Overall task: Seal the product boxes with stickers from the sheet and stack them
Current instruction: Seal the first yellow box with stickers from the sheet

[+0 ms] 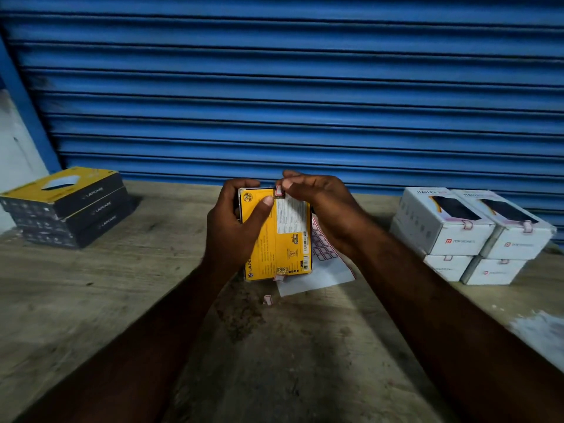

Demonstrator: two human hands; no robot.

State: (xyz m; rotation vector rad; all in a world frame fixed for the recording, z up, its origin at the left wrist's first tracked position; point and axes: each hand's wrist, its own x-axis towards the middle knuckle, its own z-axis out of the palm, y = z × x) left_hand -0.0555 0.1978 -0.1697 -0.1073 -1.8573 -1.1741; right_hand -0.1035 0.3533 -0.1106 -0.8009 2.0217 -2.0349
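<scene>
Left grip [232, 230] clasps one yellow box [285, 239]; right grip [320, 203] pinches one sticker [278, 191] at its top edge. Three dark boxes [70, 209] stacked, four white boxes [470, 236], one sheet [317, 277].

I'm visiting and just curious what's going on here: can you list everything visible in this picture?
yellow box: one, yellow, held at centre
sticker: one, red-white, at its top edge
sheet: one, white, on table behind box
loose sticker: one, red-white, on table nearer
black boxes: three, black-yellow, stacked left
white boxes: four, white, stacked right
table: one, brown, below
shutter: one, blue, behind
left hand: one, grips yellow box
right hand: one, pinches sticker
</scene>
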